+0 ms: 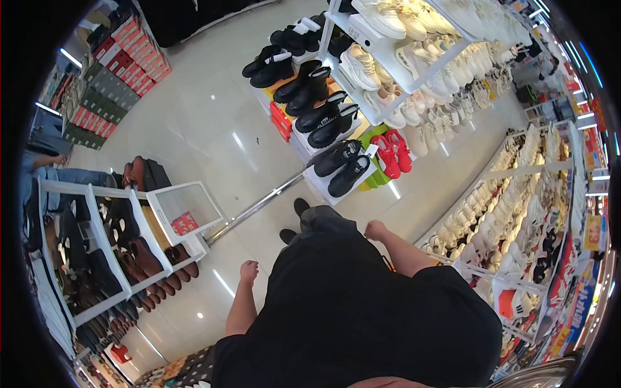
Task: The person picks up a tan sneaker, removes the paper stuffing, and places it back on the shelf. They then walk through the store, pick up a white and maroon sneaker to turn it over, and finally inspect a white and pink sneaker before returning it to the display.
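My left hand [249,270] hangs beside my body over the pale floor, its fingers curled in a loose fist, with nothing seen in it. On the other side my right hand [374,230] hangs low with its fingers bent inward; no object shows in it. Nearest to the right hand are black shoes [349,176] on a white shoebox and a pair of red shoes [393,154] on a green box. Neither hand touches any of these. Both of my dark shoes [301,206] show on the floor ahead of my body.
A white rack [123,294] holds dark and brown shoes at left. A metal rail [259,205] crosses low ahead, between that rack and the shoeboxes. White sneakers fill shelves [414,71] ahead and a long rack [498,194] at right. Another person's legs [77,176] show far left.
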### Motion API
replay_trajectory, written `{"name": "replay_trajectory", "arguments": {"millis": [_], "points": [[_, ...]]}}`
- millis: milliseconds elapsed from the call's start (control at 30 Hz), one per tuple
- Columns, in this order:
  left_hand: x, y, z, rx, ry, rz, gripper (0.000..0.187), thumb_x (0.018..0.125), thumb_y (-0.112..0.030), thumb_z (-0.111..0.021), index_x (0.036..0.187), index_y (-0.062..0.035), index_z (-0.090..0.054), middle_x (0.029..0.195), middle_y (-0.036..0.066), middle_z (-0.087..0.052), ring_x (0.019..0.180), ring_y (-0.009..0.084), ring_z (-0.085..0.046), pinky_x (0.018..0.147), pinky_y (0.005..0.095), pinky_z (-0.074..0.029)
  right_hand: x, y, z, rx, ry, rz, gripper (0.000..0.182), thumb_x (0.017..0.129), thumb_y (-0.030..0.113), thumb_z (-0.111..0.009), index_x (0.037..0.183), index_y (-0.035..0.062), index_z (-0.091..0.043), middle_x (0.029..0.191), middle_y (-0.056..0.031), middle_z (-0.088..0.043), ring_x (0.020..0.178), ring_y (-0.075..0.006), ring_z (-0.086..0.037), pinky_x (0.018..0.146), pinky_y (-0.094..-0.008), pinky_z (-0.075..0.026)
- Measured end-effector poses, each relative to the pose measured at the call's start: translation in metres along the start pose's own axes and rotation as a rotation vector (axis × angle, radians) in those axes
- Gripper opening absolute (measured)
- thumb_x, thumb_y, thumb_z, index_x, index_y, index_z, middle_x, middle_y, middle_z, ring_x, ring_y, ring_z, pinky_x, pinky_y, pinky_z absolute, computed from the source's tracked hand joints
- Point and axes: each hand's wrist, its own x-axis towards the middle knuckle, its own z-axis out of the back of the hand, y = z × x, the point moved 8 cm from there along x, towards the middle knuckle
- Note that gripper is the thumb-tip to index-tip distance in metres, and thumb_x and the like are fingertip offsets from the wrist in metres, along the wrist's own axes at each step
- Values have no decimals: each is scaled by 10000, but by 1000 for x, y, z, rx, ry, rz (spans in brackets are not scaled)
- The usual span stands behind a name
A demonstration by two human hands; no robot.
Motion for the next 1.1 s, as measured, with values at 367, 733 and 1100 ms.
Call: {"name": "replay_trajectory", "arguments": {"millis": [367,733,1100], "points": [[42,-83,30,643,52,-261,259,742,-233,-486,701,-2,-597,678,113,-587,553,170,-535,519,296,-420,67,57,-56,-13,228,-10,301,661,290,-549,736,7,-622,794,-184,-595,769,-307,-577,677,-360,-446],[133,-218,160,809,-31,-238,200,747,-188,-491,701,-22,-592,613,82,-550,484,163,-501,461,295,-403,312,278,172,-101,-51,346,237,649,219,-515,722,21,-623,730,-202,-580,678,-335,-563,620,-404,-448],[216,-497,175,241,-79,-271,136,733,-130,-510,772,-18,-578,578,36,-518,452,126,-470,410,262,-374,389,366,340,380,-378,302,187,675,172,-487,697,4,-568,722,-193,-566,699,-335,-553,628,-400,-436]]}}
